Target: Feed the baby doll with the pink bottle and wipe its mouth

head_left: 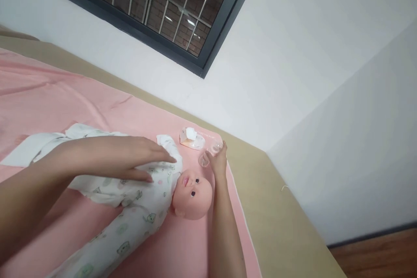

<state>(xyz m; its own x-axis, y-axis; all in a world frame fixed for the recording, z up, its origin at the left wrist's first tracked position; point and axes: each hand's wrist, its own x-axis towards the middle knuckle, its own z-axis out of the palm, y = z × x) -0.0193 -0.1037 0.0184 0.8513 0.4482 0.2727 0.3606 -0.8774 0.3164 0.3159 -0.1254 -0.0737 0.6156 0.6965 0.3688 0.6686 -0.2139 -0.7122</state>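
Note:
A baby doll [192,194] in a white printed outfit [143,193] lies face up on a pink sheet [182,243]. My left hand [130,156] is over the doll's chest, fingers stretched out, thumb apart, holding nothing. Beyond the doll's head, my right hand [219,161] has its thumb and fingers curled around a small clear container [215,146]. A second clear rounded piece [204,159] sits just beside my right thumb. I cannot tell whether the two clear pieces are joined. Close by lies a small open packet [192,138] with white material sticking out.
The pink sheet covers part of a tan board-like surface [260,208], whose edge runs along the white wall [309,52]. A dark-framed window [156,4] with metal bars is above. Brown wooden flooring [378,254] shows at lower right.

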